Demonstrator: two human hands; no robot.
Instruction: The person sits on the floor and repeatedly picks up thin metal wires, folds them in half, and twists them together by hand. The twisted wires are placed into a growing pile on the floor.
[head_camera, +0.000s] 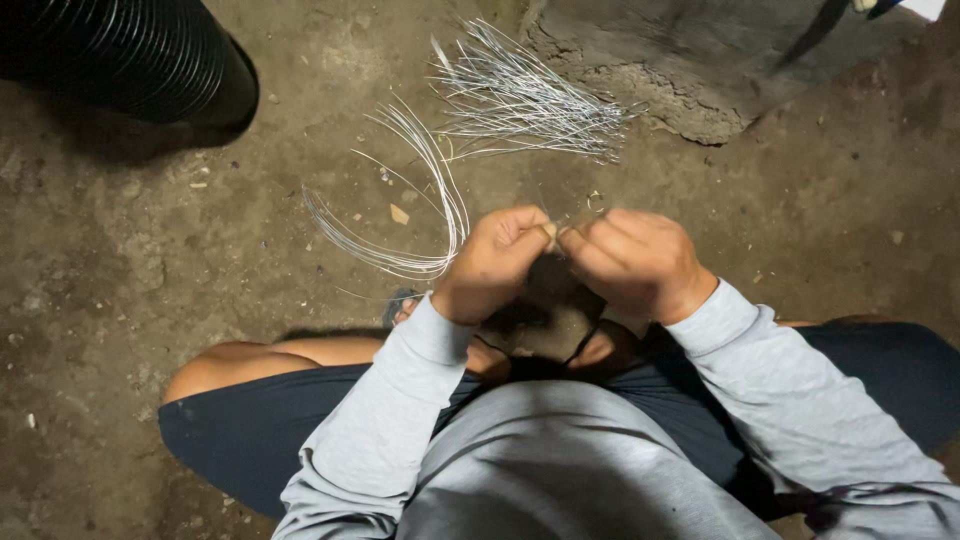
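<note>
Thin wire pinched between both hands above the floor

The left hand and right hand are held close together, fingertips nearly touching, each curled shut around a short piece of wire that is barely seen between them. The wire is judged to be light, springy and thin, apt to slip and to prick at its cut ends, so it is best gripped between thumb and forefinger near the point to be bent. A curved bundle of long wires lies on the floor at ten o'clock from the hands, and a fan of short cut pieces at twelve o'clock. A black ribbed pipe is seen at the upper left, well apart.
</note>
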